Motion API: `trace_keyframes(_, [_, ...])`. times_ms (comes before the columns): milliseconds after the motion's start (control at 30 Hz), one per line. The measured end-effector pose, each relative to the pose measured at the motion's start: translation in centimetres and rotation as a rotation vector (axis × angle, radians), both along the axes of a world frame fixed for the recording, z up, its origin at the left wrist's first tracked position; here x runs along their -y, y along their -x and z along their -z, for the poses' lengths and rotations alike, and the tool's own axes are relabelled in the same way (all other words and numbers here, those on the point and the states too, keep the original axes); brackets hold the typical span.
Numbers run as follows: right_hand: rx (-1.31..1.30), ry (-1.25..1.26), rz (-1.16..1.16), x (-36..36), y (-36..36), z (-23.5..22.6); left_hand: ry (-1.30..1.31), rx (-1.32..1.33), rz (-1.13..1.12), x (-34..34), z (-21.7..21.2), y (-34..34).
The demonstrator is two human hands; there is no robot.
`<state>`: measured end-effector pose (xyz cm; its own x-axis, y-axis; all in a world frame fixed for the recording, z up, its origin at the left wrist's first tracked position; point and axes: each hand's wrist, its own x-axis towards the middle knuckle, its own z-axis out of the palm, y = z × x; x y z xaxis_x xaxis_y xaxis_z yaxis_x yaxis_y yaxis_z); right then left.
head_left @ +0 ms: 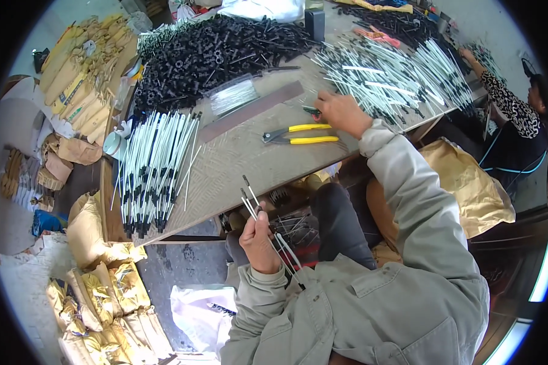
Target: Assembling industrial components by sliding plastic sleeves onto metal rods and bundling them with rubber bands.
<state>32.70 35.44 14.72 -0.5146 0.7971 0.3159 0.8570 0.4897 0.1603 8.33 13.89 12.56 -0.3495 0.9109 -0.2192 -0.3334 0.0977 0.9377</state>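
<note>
My left hand (pixel 260 244) is closed round a few thin white rods (pixel 291 252) with black ends, held in front of my chest, off the table's near edge. They stick out above and below the fist. Over the table, my right hand (pixel 342 113) is bent, with its fingertips at a small dark item (pixel 312 111) showing bits of green and red; the fingers hide most of it. Just left of that hand lie pliers (pixel 301 134) with yellow handles, jaws pointing left. Beyond it spreads a loose heap of white rods (pixel 371 76) with black parts.
A large pile of black plastic parts (pixel 219 58) covers the back of the table (pixel 225 167). Finished-looking white rods (pixel 158 164) lie bundled at left. A brown flat bar (pixel 252 111) and a clear packet (pixel 232 96) lie mid-table. Another person (pixel 511 115) works at right.
</note>
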Motion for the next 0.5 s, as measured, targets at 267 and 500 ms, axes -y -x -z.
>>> trace_keyframes(267, [-0.108,-0.119,-0.175,0.2,1.6,-1.6,-0.101,0.206,0.032,-1.2,1.7,1.3])
trace_keyframes(500, [-0.338,-0.132,-0.173,-0.1,3.5,0.5,-0.236,0.285,-0.093,-1.8,2.4,1.4])
